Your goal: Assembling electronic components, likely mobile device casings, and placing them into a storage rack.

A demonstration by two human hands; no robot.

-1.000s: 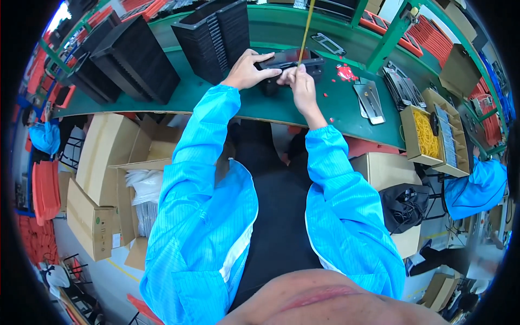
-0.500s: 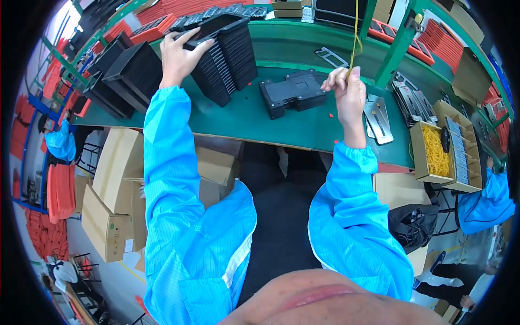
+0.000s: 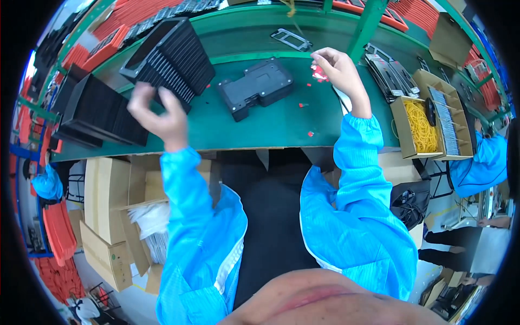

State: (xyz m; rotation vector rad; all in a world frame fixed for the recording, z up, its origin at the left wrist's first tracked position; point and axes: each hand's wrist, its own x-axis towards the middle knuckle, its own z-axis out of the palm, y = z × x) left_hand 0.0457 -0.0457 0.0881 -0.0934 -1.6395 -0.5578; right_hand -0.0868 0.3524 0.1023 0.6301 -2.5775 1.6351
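Green bench (image 3: 260,127) — black trays (image 3: 173,57) stacked; both hands (image 3: 157,116) apart, loosely curled, empty.

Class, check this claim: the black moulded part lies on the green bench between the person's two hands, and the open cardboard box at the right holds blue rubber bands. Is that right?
Not quite. In the head view the rubber bands in the cardboard box are yellow, not blue. The rest holds: the black moulded part lies on the green bench between the left hand and the right hand.

One camera sits on the person's head and looks straight down, close above the green table (image 3: 271,124). Its round, wide picture bends the edges. No second view shares the scene.
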